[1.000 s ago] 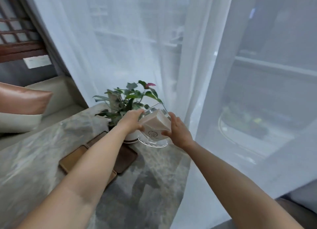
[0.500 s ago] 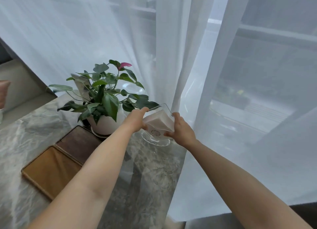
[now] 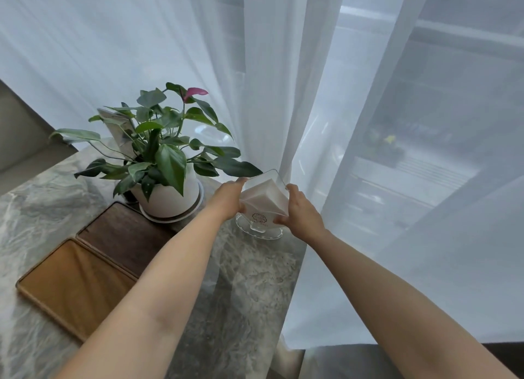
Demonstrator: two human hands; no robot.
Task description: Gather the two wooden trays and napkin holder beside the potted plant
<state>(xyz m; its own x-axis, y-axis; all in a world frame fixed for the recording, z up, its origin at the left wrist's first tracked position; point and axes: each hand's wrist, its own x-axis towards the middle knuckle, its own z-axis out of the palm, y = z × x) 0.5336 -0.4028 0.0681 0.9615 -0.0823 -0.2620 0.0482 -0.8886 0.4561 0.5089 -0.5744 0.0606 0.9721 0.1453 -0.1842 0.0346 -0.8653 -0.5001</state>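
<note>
A clear napkin holder (image 3: 262, 205) full of pale napkins stands on its round base on the marble table (image 3: 246, 279), just right of the potted plant (image 3: 166, 163). My left hand (image 3: 228, 198) grips its left side and my right hand (image 3: 302, 212) its right side. Two wooden trays lie side by side in front of the pot: a dark tray (image 3: 124, 235) touching the pot's saucer and a light tray (image 3: 73, 286) nearer me. My left forearm crosses over their right ends.
A sheer white curtain (image 3: 283, 95) hangs right behind the napkin holder and along the table's right edge. A beige bench seat (image 3: 19, 140) runs at the far left. The plant's leaves reach out over the holder's left side.
The view has shifted closer and to the right. The holder, held in both hands, has come down so its base rests on the table beside the pot.
</note>
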